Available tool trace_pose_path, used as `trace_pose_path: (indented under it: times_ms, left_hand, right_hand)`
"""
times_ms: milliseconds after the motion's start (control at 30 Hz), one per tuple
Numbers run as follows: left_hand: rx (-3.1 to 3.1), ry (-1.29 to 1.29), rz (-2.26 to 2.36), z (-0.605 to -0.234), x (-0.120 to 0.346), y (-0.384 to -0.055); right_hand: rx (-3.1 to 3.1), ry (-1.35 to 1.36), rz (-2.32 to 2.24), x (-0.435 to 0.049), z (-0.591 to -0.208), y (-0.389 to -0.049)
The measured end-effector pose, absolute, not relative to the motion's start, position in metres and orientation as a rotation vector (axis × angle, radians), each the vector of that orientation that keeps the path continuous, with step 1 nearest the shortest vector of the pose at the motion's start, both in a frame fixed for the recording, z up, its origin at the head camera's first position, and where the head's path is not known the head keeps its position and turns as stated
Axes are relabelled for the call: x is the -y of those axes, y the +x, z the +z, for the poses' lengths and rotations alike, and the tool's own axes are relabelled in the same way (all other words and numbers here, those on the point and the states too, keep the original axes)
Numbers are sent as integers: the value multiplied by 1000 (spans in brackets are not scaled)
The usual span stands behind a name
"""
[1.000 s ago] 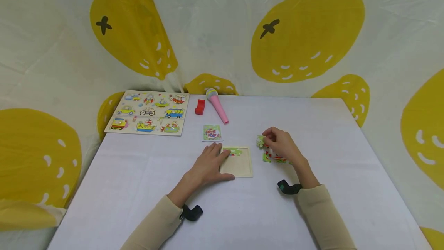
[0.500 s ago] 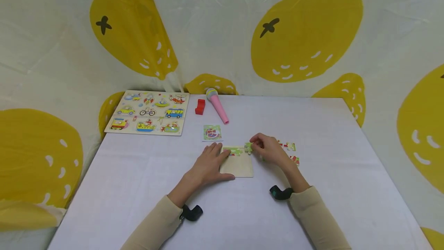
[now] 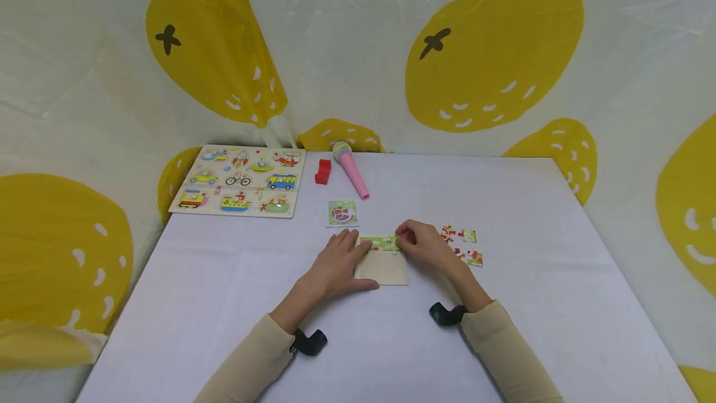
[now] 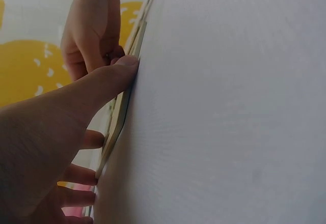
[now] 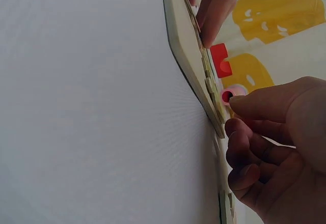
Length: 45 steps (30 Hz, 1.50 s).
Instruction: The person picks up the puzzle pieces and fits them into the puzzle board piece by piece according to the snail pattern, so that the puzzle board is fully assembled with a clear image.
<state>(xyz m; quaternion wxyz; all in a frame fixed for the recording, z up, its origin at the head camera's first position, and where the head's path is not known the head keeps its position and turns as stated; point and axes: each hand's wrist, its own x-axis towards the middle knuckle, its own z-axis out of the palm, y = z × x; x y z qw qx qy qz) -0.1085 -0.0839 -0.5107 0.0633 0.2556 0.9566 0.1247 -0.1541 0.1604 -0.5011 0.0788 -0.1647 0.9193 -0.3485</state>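
Note:
A small square wooden puzzle tray lies on the table, with green puzzle pieces along its far edge. My left hand rests over the tray's left side, fingers spread and thumb along the near edge; in the left wrist view its thumb touches the tray's rim. At the far right corner, my right hand pinches a green puzzle piece by its right side, in line with the row. Its curled fingers show beside the tray corner in the right wrist view.
Several loose puzzle pieces lie right of the right hand, partly hidden by it. Behind the tray are a fruit picture card, a pink toy microphone and a red block. A vehicle puzzle board lies far left.
My right hand has carried the green puzzle piece left from the loose pieces to the tray's far right corner. The left hand has stayed in place.

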Motion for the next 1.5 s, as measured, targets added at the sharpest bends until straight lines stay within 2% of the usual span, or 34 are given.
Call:
trace_pose_path:
  times_ms: [233, 500, 900, 1500]
  left_hand:
    - [-2892, 789, 369, -508, 84, -109]
    - [-2809, 776, 399, -501, 92, -111]
    - [-2701, 749, 544, -497, 108, -116]
    - [-2703, 701, 602, -499, 107, -114]
  right_hand:
    - [-2761, -664, -984, -162, -502, -153]
    - [-2776, -667, -943, -160, -500, -150]
    - [-2779, -630, -936, -160, -499, -151]
    - [-2881, -449, -876, -204, -497, -168]
